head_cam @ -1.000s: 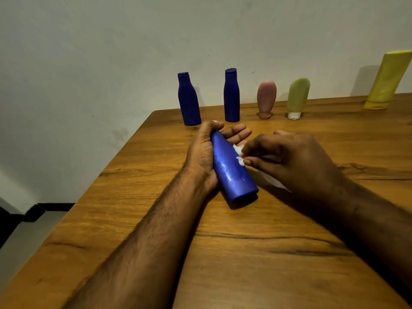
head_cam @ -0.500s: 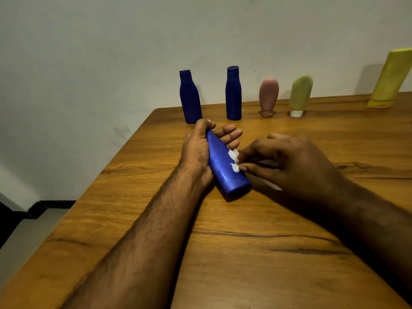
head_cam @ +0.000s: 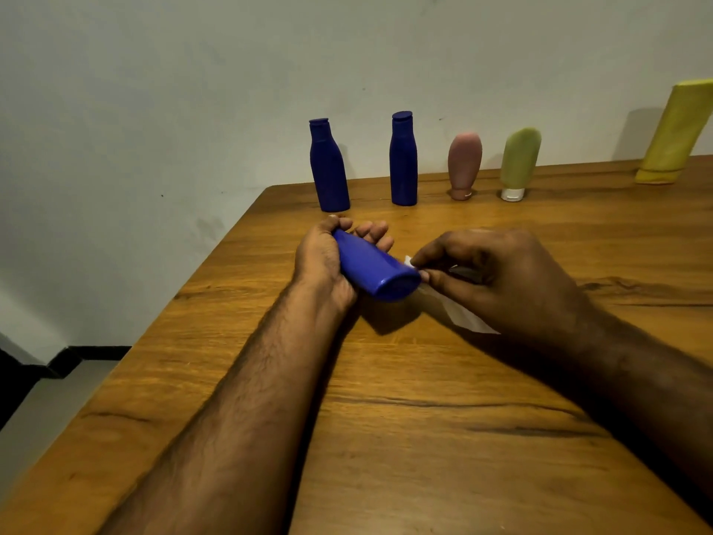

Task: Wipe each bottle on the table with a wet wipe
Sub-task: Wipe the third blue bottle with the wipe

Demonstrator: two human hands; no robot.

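While the left hand (head_cam: 322,260) grips a capped blue bottle (head_cam: 372,270) lying tilted above the wooden table (head_cam: 424,418), the right hand (head_cam: 501,276) just beside it pinches a white wet wipe (head_cam: 459,312) against the bottle's base end. Beyond the hands stand two dark blue bottles (head_cam: 328,167), a pink tube (head_cam: 464,164), a green tube (head_cam: 519,162) and a yellow tube (head_cam: 675,133), all closed, contents unseen.

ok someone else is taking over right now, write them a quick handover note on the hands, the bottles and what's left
Left hand grips the blue bottle, held tilted just over the table, base toward you.
Right hand pinches the wet wipe against the bottle's lower side, near the base.
Standing along the wall: two dark blue bottles, a pink tube, a green tube and a yellow tube at far right.
Done: can't tell which standing ones are already wiped.
Left: finish this bottle, stand it back, then wipe any not yet done.
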